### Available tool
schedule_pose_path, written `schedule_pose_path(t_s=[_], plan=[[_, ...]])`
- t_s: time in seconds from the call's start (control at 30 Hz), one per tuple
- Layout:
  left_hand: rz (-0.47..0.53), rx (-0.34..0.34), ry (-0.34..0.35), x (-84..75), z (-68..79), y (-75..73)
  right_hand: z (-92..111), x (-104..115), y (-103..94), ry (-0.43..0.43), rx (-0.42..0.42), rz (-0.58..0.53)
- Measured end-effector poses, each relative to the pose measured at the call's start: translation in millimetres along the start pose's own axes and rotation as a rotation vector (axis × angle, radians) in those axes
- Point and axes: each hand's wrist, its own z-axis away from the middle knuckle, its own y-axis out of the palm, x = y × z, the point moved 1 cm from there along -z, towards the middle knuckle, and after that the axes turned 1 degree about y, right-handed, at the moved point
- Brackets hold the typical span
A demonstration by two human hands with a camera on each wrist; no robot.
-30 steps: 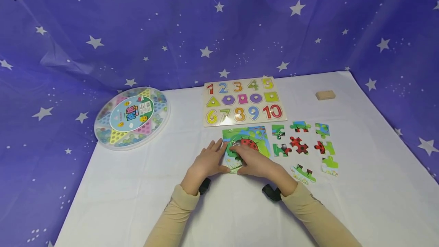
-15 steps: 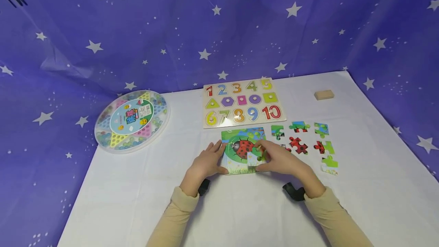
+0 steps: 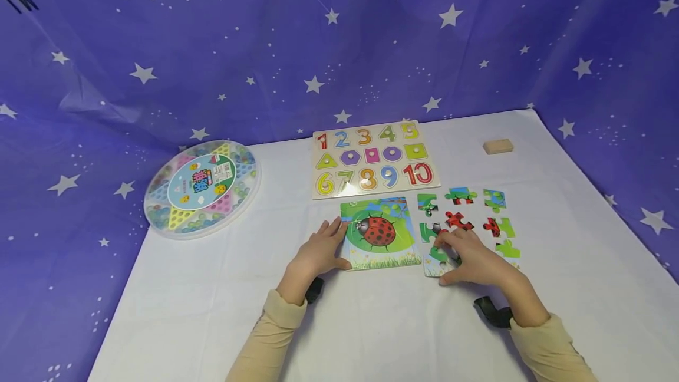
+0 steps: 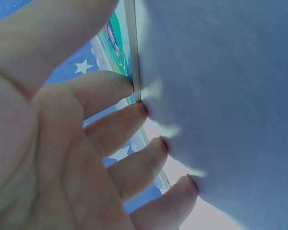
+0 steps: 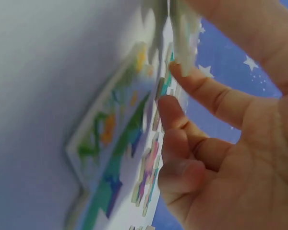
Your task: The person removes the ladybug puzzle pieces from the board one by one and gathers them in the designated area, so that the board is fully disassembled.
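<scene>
My right hand (image 3: 472, 258) pinches a corner jigsaw piece (image 3: 435, 265) between thumb and fingers, low over the lower left of the loose pieces. In the right wrist view that piece (image 5: 185, 36) is a pale blur at the fingertips. A bottom-edge jigsaw piece (image 5: 108, 124) lies on the table beside it, mostly hidden by the hand in the head view. My left hand (image 3: 318, 252) rests at the left edge of a square ladybug picture board (image 3: 378, 233). Its fingers (image 4: 134, 122) extend along that edge, touching the table, with the thumb by the near corner.
Several jigsaw pieces (image 3: 460, 220) lie in loose rows right of the board. Behind it is a wooden number board (image 3: 339, 171) with knobbed shapes. A round marble game box (image 3: 201, 187) stands at left, a small wooden block (image 3: 497, 146) at back right.
My right hand has carried the corner piece from the ladybug board rightward to the loose pieces, uncovering the ladybug picture. My left hand has stayed at the board's left edge.
</scene>
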Motion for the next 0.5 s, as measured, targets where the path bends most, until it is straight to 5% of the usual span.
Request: schedule_pose_path(t_s=[0.5], plan=[[-0.092,-0.034,0.023,1.3,5.8,1.4,-1.4,7.8,-7.5,0.025,0.052,0.006]])
